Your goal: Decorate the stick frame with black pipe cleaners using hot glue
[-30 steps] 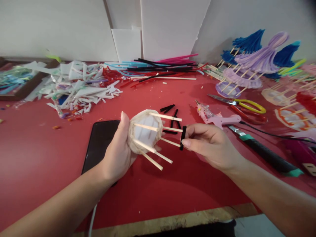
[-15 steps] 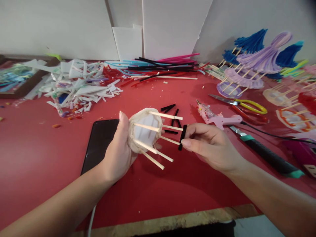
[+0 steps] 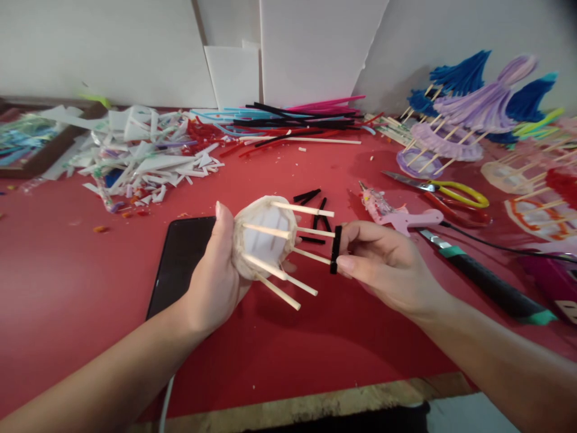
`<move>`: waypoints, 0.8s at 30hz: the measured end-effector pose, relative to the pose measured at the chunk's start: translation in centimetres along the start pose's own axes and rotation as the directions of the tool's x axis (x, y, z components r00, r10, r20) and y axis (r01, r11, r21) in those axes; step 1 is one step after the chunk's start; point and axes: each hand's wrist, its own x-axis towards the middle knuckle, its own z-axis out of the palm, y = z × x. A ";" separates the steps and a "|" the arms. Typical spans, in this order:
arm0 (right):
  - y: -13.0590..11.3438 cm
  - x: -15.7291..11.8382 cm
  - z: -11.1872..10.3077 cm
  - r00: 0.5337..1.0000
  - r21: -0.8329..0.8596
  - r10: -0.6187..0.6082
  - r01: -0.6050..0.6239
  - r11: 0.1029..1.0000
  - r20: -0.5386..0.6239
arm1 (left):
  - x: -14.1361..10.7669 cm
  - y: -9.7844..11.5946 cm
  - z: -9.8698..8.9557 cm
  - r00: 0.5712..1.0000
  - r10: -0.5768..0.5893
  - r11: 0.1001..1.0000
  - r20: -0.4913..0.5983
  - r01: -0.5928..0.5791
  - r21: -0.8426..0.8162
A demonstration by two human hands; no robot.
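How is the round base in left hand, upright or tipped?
Tipped: in the left hand, the round base faces sideways, its wooden sticks pointing right, not up.

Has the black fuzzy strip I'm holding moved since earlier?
No, not noticeably: the black fuzzy strip in your right hand keeps its place left of the pink glue gun.

A craft workshop around us, glue gun point(image 3: 399, 218), scissors point(image 3: 417, 183) and knife point(image 3: 489, 279) near our gripping right hand point(image 3: 387, 258), pipe cleaners point(image 3: 293, 123) beyond that grip, scraps point(image 3: 148, 153) farther left, models point(image 3: 473, 108) to its right
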 end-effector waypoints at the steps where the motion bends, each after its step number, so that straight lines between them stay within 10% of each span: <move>1: 0.0 0.0 0.1 1.000 -0.026 -0.018 0.018 0.999 -0.007 | 0.0 0.0 0.0 1.000 0.003 1.000 0.002 -0.003 0.002; 5: -0.3 -0.4 0.4 0.974 -0.220 -0.208 0.185 0.958 -0.087 | 0.1 0.0 0.0 0.999 0.034 0.999 0.012 -0.033 -0.008; 10: -1.0 -0.6 0.4 0.828 -0.549 -0.560 0.486 0.680 0.040 | 0.2 0.1 0.1 0.998 0.054 0.997 0.033 -0.052 -0.053; 24: -0.9 -0.6 0.4 0.803 -0.633 -0.587 0.508 0.584 0.102 | 0.0 0.1 0.1 1.000 0.017 0.999 0.027 -0.016 -0.028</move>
